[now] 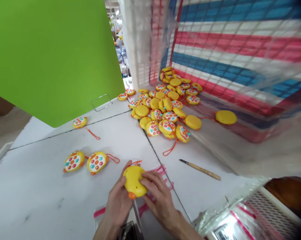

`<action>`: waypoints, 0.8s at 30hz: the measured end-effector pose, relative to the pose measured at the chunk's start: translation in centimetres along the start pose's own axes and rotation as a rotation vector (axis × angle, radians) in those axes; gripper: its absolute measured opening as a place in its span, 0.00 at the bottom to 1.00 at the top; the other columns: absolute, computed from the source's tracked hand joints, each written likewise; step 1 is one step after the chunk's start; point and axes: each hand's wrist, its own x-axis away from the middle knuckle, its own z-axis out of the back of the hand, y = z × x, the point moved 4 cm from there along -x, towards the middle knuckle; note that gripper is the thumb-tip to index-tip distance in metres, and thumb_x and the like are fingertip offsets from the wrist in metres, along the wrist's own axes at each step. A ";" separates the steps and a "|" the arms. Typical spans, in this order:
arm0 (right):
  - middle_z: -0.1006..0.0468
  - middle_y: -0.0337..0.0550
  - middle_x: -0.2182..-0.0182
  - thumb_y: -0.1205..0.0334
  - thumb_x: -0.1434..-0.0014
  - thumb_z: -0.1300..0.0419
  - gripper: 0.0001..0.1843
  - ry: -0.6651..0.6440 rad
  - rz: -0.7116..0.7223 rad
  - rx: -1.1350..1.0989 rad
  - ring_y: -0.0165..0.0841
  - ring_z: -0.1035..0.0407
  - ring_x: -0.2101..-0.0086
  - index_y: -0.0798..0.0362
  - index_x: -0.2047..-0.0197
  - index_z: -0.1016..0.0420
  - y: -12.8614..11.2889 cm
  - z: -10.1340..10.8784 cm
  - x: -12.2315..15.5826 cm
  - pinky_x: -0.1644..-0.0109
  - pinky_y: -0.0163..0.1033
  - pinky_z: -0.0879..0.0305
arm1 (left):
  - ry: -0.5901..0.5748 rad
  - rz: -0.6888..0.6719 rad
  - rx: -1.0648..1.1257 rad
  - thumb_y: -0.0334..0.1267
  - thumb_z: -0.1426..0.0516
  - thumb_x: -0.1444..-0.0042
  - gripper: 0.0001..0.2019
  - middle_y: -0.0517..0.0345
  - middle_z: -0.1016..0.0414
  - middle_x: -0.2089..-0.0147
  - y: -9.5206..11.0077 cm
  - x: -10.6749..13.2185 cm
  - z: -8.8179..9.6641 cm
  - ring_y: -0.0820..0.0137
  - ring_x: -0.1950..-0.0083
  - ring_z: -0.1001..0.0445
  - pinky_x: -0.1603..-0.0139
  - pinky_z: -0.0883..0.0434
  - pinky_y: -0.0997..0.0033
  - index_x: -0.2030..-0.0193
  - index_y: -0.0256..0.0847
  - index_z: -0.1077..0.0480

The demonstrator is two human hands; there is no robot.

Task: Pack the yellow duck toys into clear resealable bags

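Both my hands hold one yellow duck-shaped toy (134,181) with its plain back up and an orange beak toward me, low over the white table (40,186). My left hand (118,201) grips its left side with the thumb on top. My right hand (158,196) wraps its right side, fingers curled over the top. An orange cord (136,162) trails from the toy's far edge. Two matching toys (74,161) (97,162) lie face up with coloured buttons just to the left. Clear bags with pink strips (150,200) lie under my hands.
A heap of several yellow toys (165,110) spills from a striped woven sack (240,60) at the back right. A lone toy (79,122) lies by a green board (52,56). A wooden-handled tool (200,169) rests at right. A white basket (272,206) sits at the lower right.
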 end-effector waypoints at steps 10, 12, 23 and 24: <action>0.30 0.58 0.53 0.53 0.40 0.47 0.21 0.006 -0.269 0.528 0.47 0.37 0.53 0.56 0.47 0.35 9.6 9.0 1.1 0.52 0.55 0.35 | 0.043 0.060 0.095 0.39 0.48 0.45 0.18 0.49 0.26 0.50 0.3 -1.8 -0.7 0.56 0.49 0.28 0.47 0.34 0.55 0.47 0.39 0.34; 0.30 0.59 0.53 0.49 0.40 0.49 0.22 -0.035 -0.313 0.639 0.49 0.36 0.54 0.57 0.50 0.32 12.4 10.8 2.1 0.53 0.57 0.36 | 0.051 0.056 0.100 0.39 0.48 0.45 0.16 0.48 0.25 0.52 0.5 -2.1 -0.9 0.57 0.50 0.28 0.47 0.34 0.56 0.51 0.37 0.32; 0.25 0.42 0.71 0.59 0.40 0.46 0.08 -0.118 -0.483 0.008 0.31 0.29 0.72 0.53 0.69 0.32 5.7 5.6 -0.8 0.68 0.33 0.32 | -0.006 0.069 0.091 0.40 0.46 0.47 0.15 0.47 0.23 0.56 0.9 -3.6 -2.1 0.57 0.53 0.26 0.49 0.33 0.58 0.54 0.36 0.31; 0.25 0.44 0.67 0.61 0.41 0.45 0.06 -0.113 -0.460 -0.069 0.31 0.29 0.69 0.53 0.69 0.33 4.3 4.7 -1.7 0.67 0.32 0.31 | -0.013 0.072 0.083 0.40 0.46 0.47 0.16 0.47 0.24 0.56 0.8 -3.6 -2.0 0.57 0.53 0.26 0.49 0.33 0.58 0.53 0.36 0.31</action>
